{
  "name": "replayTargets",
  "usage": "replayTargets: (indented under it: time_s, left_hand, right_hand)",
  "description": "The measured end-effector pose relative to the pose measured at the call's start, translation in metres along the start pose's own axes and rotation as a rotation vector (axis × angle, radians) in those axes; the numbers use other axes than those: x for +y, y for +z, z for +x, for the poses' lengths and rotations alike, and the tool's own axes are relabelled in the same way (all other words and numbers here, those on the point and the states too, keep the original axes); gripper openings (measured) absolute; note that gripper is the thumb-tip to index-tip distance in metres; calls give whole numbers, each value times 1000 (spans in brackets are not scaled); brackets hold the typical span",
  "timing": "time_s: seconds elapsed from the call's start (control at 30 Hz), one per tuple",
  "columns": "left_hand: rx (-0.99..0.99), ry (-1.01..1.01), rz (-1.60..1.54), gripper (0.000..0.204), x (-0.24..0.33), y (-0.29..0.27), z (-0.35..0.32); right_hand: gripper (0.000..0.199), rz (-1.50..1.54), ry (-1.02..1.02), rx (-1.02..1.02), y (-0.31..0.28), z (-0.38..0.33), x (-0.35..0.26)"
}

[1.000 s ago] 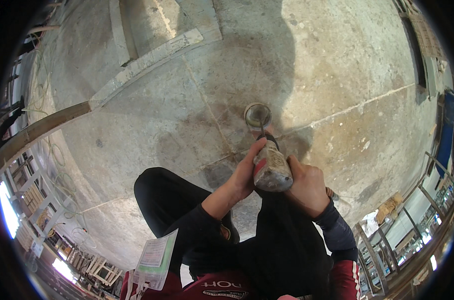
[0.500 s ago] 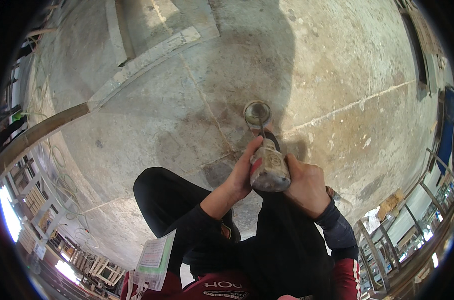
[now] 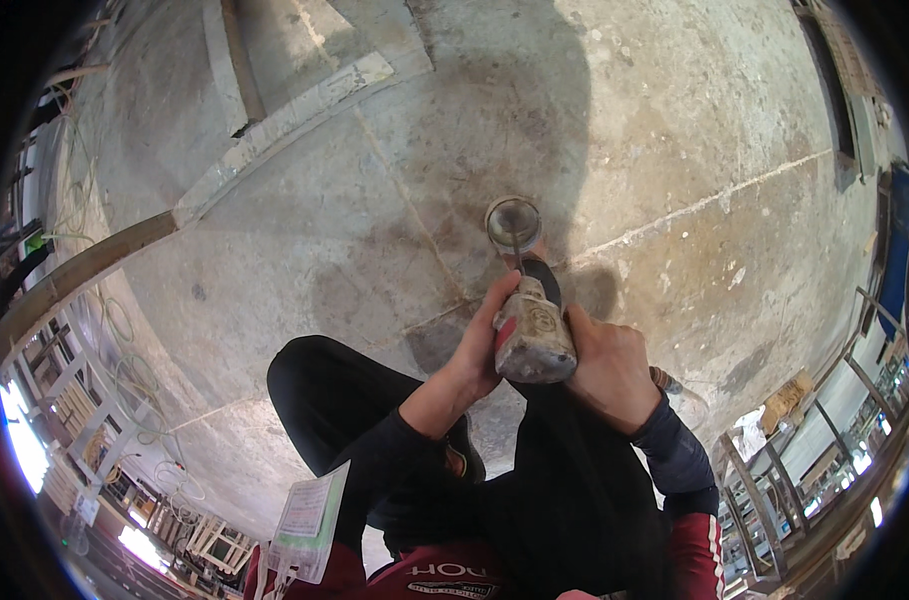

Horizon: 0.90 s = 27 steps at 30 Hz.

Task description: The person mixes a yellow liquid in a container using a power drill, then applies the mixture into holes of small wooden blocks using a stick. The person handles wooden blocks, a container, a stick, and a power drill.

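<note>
Both my hands grip a grimy grey bottle-shaped thing [image 3: 536,345] with a red patch on its left side. Its narrow neck points away and down; its wide end faces me. My left hand [image 3: 474,350] closes around its left side, thumb along the neck. My right hand [image 3: 614,370] presses on its right side, fingers partly hidden beneath. A thin dark line [image 3: 516,256] runs from the neck into a round, pale-rimmed cup [image 3: 489,222] on the floor; I cannot tell whether it is a rod or poured liquid. Behind the neck shows a dark curved band [image 3: 546,283].
My bent knee [image 3: 319,375] is at the left, above the stained concrete floor [image 3: 674,130]. A long metal beam [image 3: 124,240] crosses the far left, with coiled hoses [image 3: 124,370] near it. Metal frames [image 3: 764,500] stand at the lower right. A card holder [image 3: 309,525] hangs by my left arm.
The held thing and the cup sit slightly further left in the picture, along with a small shift of the whole view. My grip looks the same.
</note>
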State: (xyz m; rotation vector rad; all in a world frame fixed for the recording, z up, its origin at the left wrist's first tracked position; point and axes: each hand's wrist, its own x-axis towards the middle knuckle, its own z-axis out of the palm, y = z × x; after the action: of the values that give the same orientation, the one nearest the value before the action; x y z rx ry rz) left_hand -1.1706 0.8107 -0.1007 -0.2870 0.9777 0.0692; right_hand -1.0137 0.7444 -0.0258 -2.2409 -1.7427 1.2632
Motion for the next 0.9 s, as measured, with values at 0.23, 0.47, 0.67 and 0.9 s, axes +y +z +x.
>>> replayTargets:
  time_s: [0.23,0.47,0.67,0.9]
  left_hand:
    - [-4,66,41,48,0,-4,0]
    - [23,52,30,49,3,2,-6]
    - [-5,47,24,51,0,-8,1]
    - [-6,55,1,50,-2,-9,4]
  right_hand:
    - [23,1,-37,-12,-3,1,-1]
    - [28,26,-8,12,6,1,-2]
    - [30,81,-1,-20,-9,2,-5]
    - [31,-56,-28,-46,-14,2,-7]
